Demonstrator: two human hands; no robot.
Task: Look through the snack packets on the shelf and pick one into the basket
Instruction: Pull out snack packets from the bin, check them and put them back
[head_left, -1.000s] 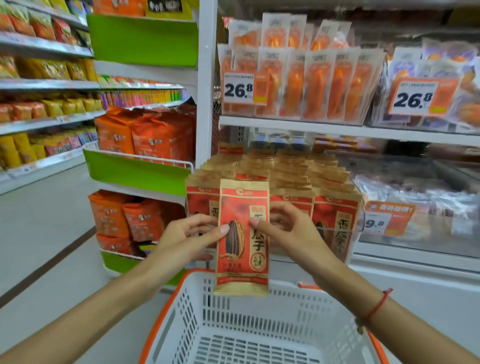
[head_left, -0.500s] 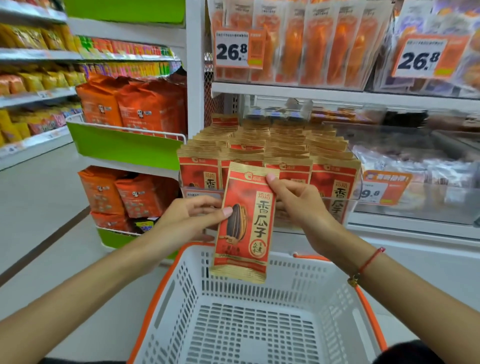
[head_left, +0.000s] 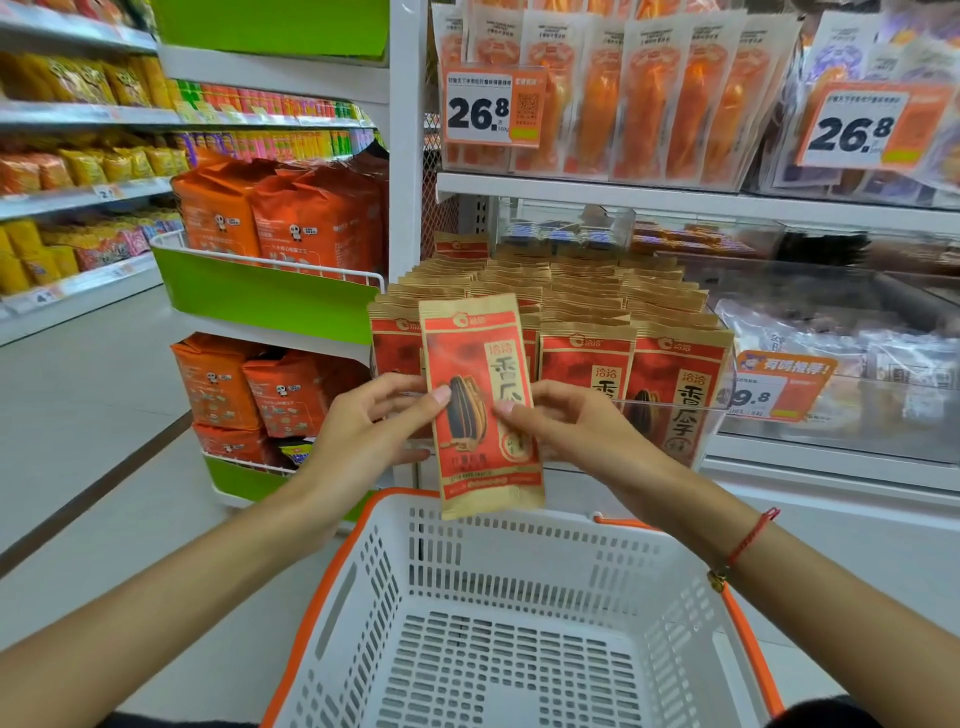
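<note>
You hold one sunflower seed packet upright over the far rim of the one white basket, both hands pinching it: your left hand at its left edge, your right hand at its right. Behind it, four packet fronts face you on the shelf. Since half a second ago the packet has straightened from its tilt, and your right hand has slid lower.

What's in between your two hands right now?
In the head view, a red sunflower seed packet sits upright between the left hand and the right hand. Both pinch it by its side edges, above the white basket.
</note>
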